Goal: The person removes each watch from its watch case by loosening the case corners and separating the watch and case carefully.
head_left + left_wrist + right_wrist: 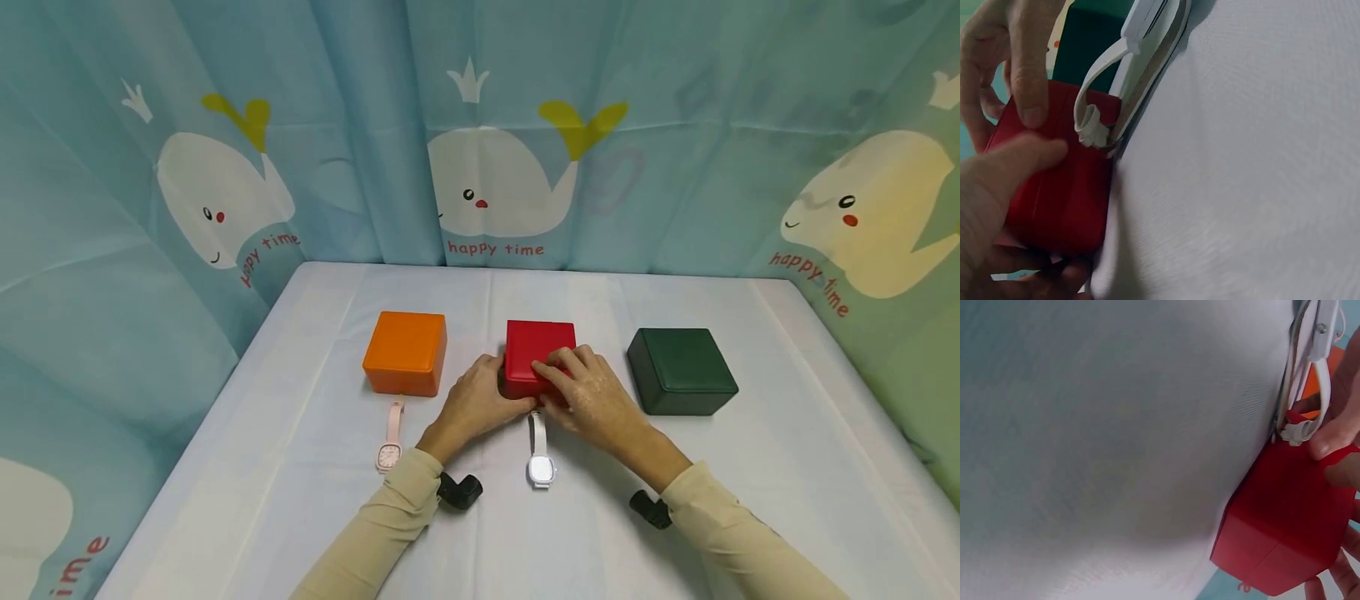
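A closed red box (538, 343) stands at the middle of the table, between both hands. My left hand (474, 407) grips its left side, the thumb across the front face and the fingers behind the side. From the right, my right hand (600, 407) holds the box, with the index finger on the lid near the front edge and the thumb low on the front. Just before the box lies a white watch (541, 471); its strap end reaches close to the box front, and neither hand holds it. The left wrist view shows the red box (1069, 197) with both thumbs against its front.
To the left stands an orange box (405, 346), with a pink watch (389, 455) in front of it. A dark green box (686, 367) is to the right. Behind the white-covered table (300, 533) hangs a blue curtain (360, 125) printed with whales.
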Demonstrator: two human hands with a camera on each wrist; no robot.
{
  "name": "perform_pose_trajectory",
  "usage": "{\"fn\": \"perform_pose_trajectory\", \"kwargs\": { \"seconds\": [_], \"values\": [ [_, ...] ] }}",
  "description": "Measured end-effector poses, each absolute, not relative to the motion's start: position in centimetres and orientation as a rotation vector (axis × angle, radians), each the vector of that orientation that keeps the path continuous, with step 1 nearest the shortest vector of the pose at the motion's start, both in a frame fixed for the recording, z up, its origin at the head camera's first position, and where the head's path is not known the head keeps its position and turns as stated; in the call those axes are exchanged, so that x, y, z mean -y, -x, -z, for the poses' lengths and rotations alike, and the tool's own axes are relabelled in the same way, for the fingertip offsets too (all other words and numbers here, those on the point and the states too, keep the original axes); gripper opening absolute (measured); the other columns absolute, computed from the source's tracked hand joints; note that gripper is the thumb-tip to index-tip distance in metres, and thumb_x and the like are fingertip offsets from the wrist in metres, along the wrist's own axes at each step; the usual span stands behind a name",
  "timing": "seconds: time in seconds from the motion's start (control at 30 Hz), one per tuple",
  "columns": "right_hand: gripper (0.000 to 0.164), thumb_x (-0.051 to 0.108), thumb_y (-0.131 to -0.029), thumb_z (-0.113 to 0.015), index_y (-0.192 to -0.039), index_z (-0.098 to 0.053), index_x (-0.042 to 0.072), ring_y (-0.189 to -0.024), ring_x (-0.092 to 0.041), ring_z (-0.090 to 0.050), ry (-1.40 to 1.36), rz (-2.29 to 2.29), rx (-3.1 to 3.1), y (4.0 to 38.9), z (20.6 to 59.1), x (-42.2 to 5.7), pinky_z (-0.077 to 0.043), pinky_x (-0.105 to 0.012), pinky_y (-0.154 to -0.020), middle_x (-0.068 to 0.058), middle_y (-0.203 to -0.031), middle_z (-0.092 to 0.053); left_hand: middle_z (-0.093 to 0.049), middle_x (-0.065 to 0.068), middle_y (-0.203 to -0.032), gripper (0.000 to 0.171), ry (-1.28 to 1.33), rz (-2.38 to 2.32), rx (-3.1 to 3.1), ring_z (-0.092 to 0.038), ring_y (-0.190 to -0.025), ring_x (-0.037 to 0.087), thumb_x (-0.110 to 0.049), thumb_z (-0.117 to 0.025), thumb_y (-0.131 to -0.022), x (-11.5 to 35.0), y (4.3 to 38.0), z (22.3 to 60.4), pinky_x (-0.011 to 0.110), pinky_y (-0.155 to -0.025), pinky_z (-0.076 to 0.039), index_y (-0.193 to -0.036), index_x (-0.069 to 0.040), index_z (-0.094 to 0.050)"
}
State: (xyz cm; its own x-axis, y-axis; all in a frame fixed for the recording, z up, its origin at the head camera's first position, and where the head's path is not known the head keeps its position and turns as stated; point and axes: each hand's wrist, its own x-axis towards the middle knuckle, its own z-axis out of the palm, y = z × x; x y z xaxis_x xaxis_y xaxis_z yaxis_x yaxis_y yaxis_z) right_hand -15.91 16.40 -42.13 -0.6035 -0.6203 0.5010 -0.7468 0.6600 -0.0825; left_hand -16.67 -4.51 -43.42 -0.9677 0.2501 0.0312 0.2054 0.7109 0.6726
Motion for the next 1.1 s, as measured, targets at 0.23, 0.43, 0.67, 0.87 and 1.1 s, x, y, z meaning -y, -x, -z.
{"fn": "perform_pose_trajectory", "kwargs": {
  "seconds": [0.23, 0.43, 0.67, 0.87, 1.1],
  "values": [
    [0.049, 0.019, -0.083, -0.085, -0.127, -0.069, 0.005, -0.109, -0.026, -0.052, -1.081, -0.472, 2.552, 15.4, 40.9, -17.0, -0.053, -0.041, -0.09, -0.01, -0.123, -0.059, -0.063, 0.012, -0.123, 0.076, -0.328, -1.176, -2.878, -0.06, -0.108, 0.03, -0.041, -0.084, -0.081, 4.6, 16.8, 43.7, 0.047, -0.093, -0.05, -0.14, -0.001, -0.057],
    [0.037, 0.012, -0.085, -0.082, -0.12, -0.071, 0.008, -0.114, -0.024, -0.056, -1.041, -0.62, 2.603, 14.9, 40.0, -19.1, -0.053, -0.044, -0.093, -0.004, -0.122, -0.065, -0.053, 0.016, -0.137, 0.084, -0.347, -1.187, -2.941, -0.05, -0.122, 0.032, -0.032, -0.084, -0.081, 4.1, 16.1, 43.1, 0.049, -0.098, -0.047, -0.149, -0.003, -0.046],
    [0.031, 0.007, -0.085, -0.079, -0.115, -0.071, 0.009, -0.115, -0.022, -0.054, -0.907, -0.651, 2.559, 14.2, 39.7, -23.4, -0.05, -0.05, -0.094, -0.004, -0.122, -0.065, -0.035, 0.014, -0.153, 0.083, -0.507, -1.089, -3.075, -0.032, -0.136, 0.031, -0.032, -0.079, -0.083, 2.1, 15.3, 40.5, 0.049, -0.104, -0.039, -0.153, -0.008, -0.042],
    [0.037, 0.005, -0.082, -0.079, -0.117, -0.068, 0.004, -0.121, -0.032, -0.049, -0.841, -0.61, 2.535, 13.3, 39.6, -26.9, -0.041, -0.053, -0.097, -0.011, -0.131, -0.059, -0.041, 0.01, -0.15, 0.074, -0.701, -0.881, -3.136, -0.035, -0.136, 0.027, -0.039, -0.075, -0.087, -0.5, 15.2, 39.9, 0.045, -0.11, -0.034, -0.151, -0.013, -0.047],
    [0.057, 0.011, -0.082, -0.076, -0.134, -0.057, -0.001, -0.128, -0.046, -0.04, -0.674, -0.668, 2.488, 12.9, 40.3, -30.0, -0.034, -0.059, -0.103, -0.021, -0.145, -0.046, -0.038, 0.009, -0.154, 0.077, -1.015, -0.567, -3.155, -0.031, -0.141, 0.026, -0.05, -0.07, -0.09, -4.3, 15.5, 39.2, 0.045, -0.116, -0.025, -0.154, -0.015, -0.043]
  ]
}}
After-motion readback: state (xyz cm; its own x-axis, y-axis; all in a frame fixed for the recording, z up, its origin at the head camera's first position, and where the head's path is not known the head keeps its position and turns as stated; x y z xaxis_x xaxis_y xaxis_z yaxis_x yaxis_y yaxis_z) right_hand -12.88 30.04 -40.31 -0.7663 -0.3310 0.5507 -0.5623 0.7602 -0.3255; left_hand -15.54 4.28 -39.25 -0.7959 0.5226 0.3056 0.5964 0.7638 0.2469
